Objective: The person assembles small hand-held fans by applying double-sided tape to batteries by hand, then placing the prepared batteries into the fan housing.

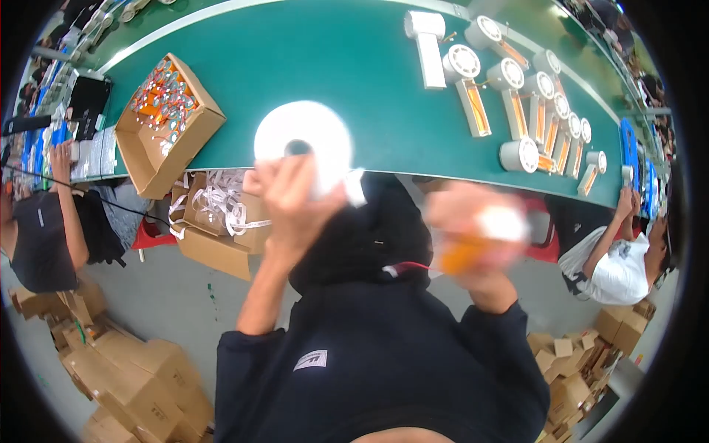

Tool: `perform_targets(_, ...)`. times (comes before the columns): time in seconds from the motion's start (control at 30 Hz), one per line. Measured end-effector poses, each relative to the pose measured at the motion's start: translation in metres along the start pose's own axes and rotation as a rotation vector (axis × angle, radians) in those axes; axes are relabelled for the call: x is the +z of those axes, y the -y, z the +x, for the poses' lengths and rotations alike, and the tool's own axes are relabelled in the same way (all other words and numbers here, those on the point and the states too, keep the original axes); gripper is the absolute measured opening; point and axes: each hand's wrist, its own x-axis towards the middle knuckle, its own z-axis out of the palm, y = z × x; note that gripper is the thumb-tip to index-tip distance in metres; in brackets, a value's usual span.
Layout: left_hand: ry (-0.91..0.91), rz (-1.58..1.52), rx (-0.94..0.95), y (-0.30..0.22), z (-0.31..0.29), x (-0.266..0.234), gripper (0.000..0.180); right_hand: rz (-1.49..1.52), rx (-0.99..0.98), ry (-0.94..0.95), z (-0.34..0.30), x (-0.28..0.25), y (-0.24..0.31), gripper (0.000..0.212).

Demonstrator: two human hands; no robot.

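My left hand (292,193) is closed on a wide white roll of tape (325,136), its fingers near the dark hole in the middle. The roll is over the front edge of the green table. A short white tape end (356,189) sticks out beside it. On the other side, my right hand (480,210) is smeared by motion and closed around an orange battery (459,255). A red wire with a small white connector (391,271) trails from the battery toward my chest. Something white at that hand is too blurred to name.
A cardboard box (207,122) of orange batteries with wires stands at the left on the green table (244,44). At the right lie several white handheld fans (509,77), many with orange inside open handles. Below the edge is a carton (214,255) of white strips. People sit at both sides.
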Motion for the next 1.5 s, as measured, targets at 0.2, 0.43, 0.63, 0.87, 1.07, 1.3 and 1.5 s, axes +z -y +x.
perform_targets(0.2,-0.106,0.038,0.103,-0.009,0.024,-0.013,0.053,0.049,0.255,-0.074,0.03,-0.002,-0.022,0.047)
perform_targets(0.43,0.118,0.191,0.004,0.038,0.045,0.026,0.053,0.085,0.495,-0.039,0.034,0.002,-0.022,0.068)
perform_targets(0.63,0.047,-0.605,-0.206,-0.002,0.021,0.009,0.048,-0.078,0.504,-0.065,0.031,-0.008,-0.028,0.062)
perform_targets(0.87,0.153,-1.414,-0.329,-0.024,-0.004,0.008,0.035,-0.145,0.403,0.147,0.031,-0.005,-0.036,0.112)
perform_targets(1.07,0.126,-1.388,-0.275,-0.034,0.002,-0.001,0.033,-0.182,0.388,0.383,0.037,-0.007,-0.029,0.111)
perform_targets(1.3,-0.281,-0.985,0.029,-0.056,0.003,-0.006,0.037,0.962,0.862,0.077,0.038,0.011,-0.047,0.105)
perform_targets(1.5,-0.451,-1.15,-0.082,-0.053,0.012,-0.023,0.042,0.133,0.56,-0.125,0.025,0.005,-0.091,0.061)
